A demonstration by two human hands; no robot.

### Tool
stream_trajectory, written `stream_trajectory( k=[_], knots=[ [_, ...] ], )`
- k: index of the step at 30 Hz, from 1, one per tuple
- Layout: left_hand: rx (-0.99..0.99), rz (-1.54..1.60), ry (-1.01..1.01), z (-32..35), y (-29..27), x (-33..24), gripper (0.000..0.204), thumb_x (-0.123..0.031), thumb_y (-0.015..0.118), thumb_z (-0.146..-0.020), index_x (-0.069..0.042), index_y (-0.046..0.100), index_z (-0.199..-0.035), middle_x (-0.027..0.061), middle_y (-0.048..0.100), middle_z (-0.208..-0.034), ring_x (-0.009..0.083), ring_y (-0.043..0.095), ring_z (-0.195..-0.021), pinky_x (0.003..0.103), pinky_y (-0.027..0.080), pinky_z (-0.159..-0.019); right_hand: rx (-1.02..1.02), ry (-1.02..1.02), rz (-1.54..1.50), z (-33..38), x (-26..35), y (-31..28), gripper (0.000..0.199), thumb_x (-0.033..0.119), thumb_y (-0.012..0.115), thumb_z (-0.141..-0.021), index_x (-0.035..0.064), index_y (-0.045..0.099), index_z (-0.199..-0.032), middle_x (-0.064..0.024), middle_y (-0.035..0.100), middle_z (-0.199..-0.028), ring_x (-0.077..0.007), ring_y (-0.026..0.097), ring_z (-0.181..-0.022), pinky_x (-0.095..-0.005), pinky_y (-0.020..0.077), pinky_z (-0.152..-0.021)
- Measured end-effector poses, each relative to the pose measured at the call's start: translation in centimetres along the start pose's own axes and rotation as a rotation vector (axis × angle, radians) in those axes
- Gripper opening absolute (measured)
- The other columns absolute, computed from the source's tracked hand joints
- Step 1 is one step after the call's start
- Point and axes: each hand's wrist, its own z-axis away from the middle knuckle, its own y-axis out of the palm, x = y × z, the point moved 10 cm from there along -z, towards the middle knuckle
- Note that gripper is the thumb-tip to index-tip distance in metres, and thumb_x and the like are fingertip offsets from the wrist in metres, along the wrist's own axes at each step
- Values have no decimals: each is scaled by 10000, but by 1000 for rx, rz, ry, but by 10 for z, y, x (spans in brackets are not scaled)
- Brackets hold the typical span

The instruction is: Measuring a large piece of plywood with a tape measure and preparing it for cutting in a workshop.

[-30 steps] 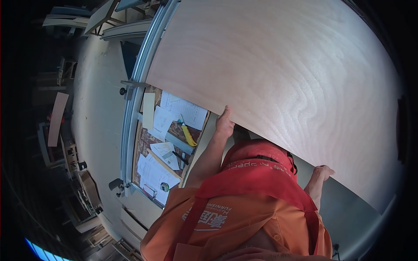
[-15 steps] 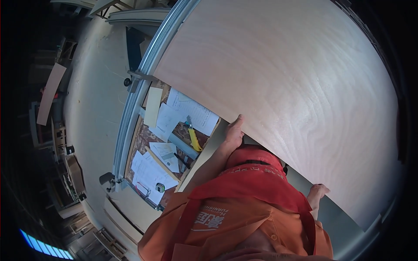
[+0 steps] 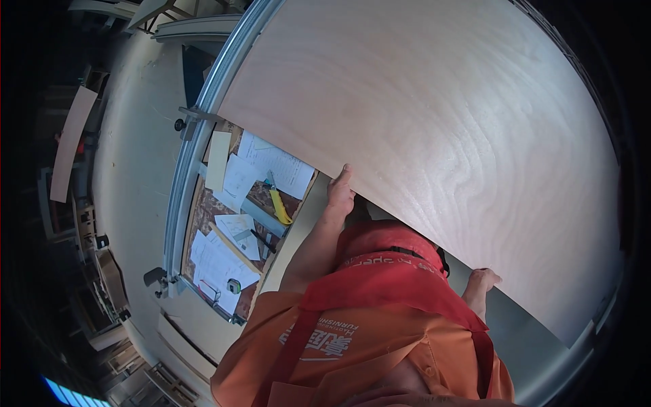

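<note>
Overhead, one big wooden board (image 3: 434, 136) fills 12-to-3 o'clock. Left hand (image 3: 340, 190) and right hand (image 3: 483, 279) grasp its lower edge, fingers hidden. One yellow knife (image 3: 279, 207), papers (image 3: 274, 163) at 9 o'clock.

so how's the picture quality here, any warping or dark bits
Head view: fisheye bends the metal rail; corners fall to black. The plywood sheet is evenly lit, grain sharp, without glare. Left hand and right hand at its near edge look crisp.
</note>
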Motion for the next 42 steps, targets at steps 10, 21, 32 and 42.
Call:
stream_trajectory(
  k=[10, 21, 32, 42],
  knots=[
    [9, -43, -29, 13, -13, -6, 465, -374, 711, -1003, -26, 647, -1304, 107, 689, -1255, 236, 708, -1075, 412, 607, -889, -362, -880, 1400, 53, 74, 24, 423, 381, 620, -1001, 70, 719, -1270, -136, 699, -1328, -253, 681, -1195, -492, 516, -991],
    [-95, -418, 120, 93, -155, -88, 404, -422, 699, -991, -28, 686, -904, 64, 715, -769, 107, 649, -614, 270, 537, -590, -471, -1049, 1162, 155, 194, -21, 425, 414, 650, -965, 32, 702, -1145, -136, 695, -1134, -253, 672, -1031, -481, 518, -881],
    [-490, -301, 811, 63, -273, -360, 317, -349, 715, -973, -34, 704, -930, 12, 713, -821, 86, 644, -772, 256, 491, -695, -283, -971, 504, 180, 130, -30, 462, 446, 681, -929, -7, 684, -1020, -137, 690, -940, -253, 664, -867, -469, 519, -772],
    [-993, -937, 818, -56, -244, -600, 740, -721, 641, -869, -48, 730, -1164, 169, 745, -1169, 368, 693, -1106, 456, 517, -970, -124, -732, -196, 149, -14, 30, 519, 476, 709, -896, -42, 669, -906, -137, 687, -763, -253, 656, -719, -459, 520, -673]
  ],
)
